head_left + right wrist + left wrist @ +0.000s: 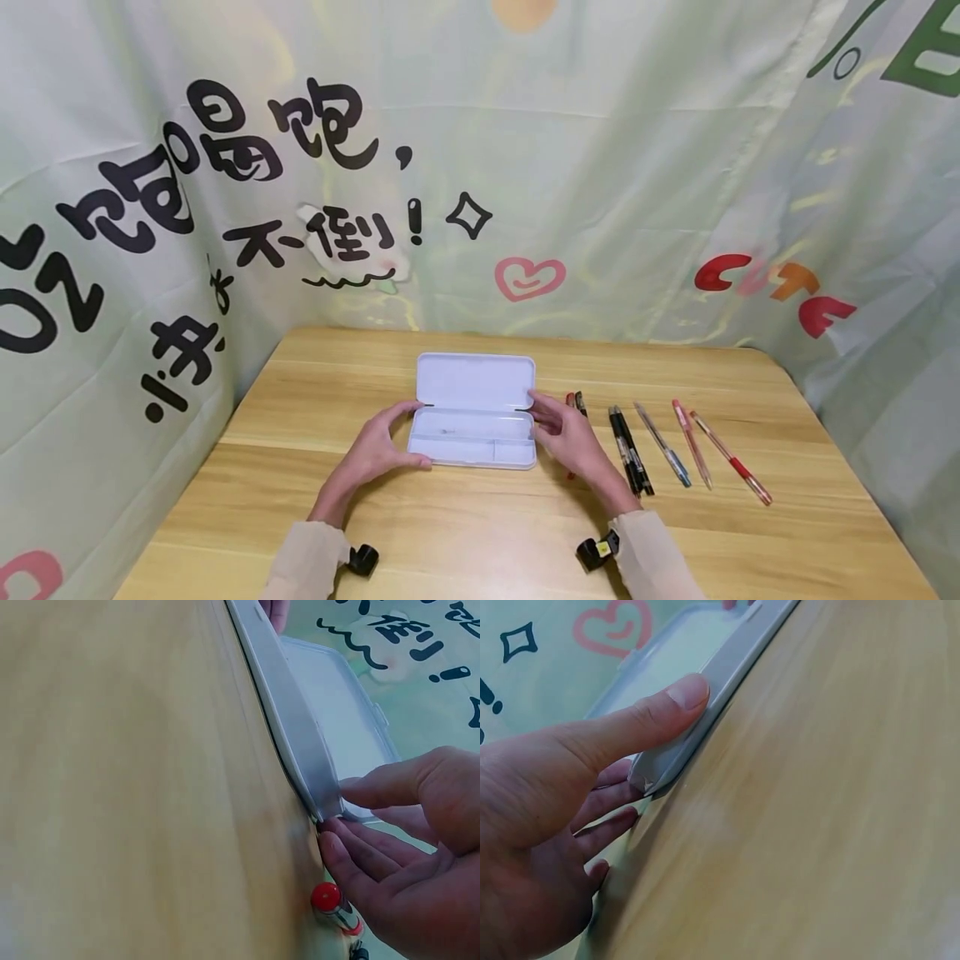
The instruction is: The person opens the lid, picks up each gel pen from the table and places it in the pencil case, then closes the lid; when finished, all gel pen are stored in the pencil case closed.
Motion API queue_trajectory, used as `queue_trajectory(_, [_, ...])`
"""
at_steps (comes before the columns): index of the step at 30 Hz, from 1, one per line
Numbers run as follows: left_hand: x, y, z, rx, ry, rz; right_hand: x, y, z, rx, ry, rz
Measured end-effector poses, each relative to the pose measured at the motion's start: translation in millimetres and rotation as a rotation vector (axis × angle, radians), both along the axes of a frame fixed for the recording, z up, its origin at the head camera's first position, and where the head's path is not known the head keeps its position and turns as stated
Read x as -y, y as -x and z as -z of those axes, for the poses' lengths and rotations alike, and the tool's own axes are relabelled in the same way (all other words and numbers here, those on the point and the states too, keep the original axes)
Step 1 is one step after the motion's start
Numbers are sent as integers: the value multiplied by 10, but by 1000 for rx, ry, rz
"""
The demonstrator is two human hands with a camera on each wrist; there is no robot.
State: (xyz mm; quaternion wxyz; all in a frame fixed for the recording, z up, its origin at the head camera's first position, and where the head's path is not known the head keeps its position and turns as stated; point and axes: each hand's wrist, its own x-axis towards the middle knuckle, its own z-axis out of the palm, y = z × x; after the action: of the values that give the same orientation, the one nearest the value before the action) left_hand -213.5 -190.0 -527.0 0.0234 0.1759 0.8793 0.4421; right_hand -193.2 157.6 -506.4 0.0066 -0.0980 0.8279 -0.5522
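A white pencil case lies on the table with its lid raised at the back. Its tray is split by ridges into compartments, and no pens show inside. My left hand grips the left end, its thumb along the front wall and the fingers round the corner. At the right end my right hand holds the case, the thumb at the tray's edge and other fingers against the end and near the hinge. Close beside that hand lies a red-tipped pen, partly hidden by it.
To the right lie several pens: black pens, a blue-ended clear pen, a pink pen and a red-grip pen. The wooden table meets a printed curtain at the back and sides.
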Motion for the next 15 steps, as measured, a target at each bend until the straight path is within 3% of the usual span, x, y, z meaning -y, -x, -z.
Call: queue_trajectory(15, [-11, -17, 25, 13, 25, 3, -44, 20, 1, 7, -24, -55])
